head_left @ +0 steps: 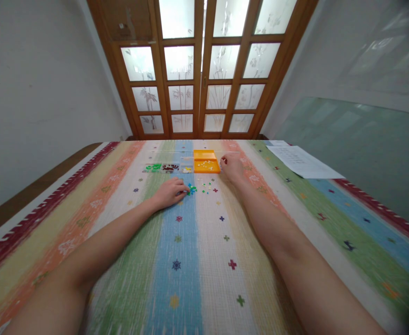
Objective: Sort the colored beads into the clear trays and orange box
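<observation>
My left hand (171, 192) rests on the cloth, its fingers stretched out and loosely bent. Its fingertips touch the left side of a small pile of blue and green plastic pieces (192, 189). My right hand (233, 168) is beside the right edge of an open orange box (206, 170), thumb and fingers drawn together in a pinch. Whatever those fingers hold is too small to make out. Small white and pale yellow pieces (205, 164) lie scattered inside the box. Several loose green, blue and pale bits (207, 187) lie between my hands.
Left of the orange box, a clear compartment case holds green pieces (153, 167), dark brown pieces (170, 167) and a few yellow and white ones (187, 170). Printed paper sheets (304, 161) lie at the right. Striped, patterned cloth (211, 279) covers the table; wood-framed glass doors (201, 83) stand behind.
</observation>
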The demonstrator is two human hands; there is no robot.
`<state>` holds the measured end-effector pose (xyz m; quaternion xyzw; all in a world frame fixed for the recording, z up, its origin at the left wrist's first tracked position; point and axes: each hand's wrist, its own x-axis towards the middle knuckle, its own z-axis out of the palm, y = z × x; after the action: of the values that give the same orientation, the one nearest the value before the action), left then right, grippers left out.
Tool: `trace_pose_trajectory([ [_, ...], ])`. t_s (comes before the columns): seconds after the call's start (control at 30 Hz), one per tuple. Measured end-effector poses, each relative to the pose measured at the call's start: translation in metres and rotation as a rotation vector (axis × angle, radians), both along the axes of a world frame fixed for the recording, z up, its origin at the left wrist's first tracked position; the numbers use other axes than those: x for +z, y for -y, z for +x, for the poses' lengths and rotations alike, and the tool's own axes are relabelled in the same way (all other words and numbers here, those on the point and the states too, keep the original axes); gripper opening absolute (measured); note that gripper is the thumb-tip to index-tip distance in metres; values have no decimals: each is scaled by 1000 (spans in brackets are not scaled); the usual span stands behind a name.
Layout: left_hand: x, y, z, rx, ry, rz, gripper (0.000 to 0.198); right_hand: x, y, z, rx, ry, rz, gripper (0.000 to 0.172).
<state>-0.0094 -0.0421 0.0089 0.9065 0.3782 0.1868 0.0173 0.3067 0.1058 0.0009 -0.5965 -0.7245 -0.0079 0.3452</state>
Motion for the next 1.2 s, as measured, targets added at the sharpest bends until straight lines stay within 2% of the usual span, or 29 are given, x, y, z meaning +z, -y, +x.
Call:
trace_pose_trajectory([
  [0.23, 2, 1, 1, -100, 20, -51, 21, 4, 17, -33, 180, 57, 84, 21],
  [0.43, 4, 1, 1, -116, 54, -115, 14, 4, 30, -55, 310, 112, 115, 19],
  [0.87, 0, -3, -4, -96, 115, -158, 14, 2, 40, -64, 430, 202, 138, 20],
  [1.03, -2, -10, -11, 10, 176, -144, 15, 5, 43, -65, 435, 201, 105, 21],
  [1.2, -8, -26, -34, 266, 314, -136, 16, 10, 50, -73, 521, 222, 46, 22],
])
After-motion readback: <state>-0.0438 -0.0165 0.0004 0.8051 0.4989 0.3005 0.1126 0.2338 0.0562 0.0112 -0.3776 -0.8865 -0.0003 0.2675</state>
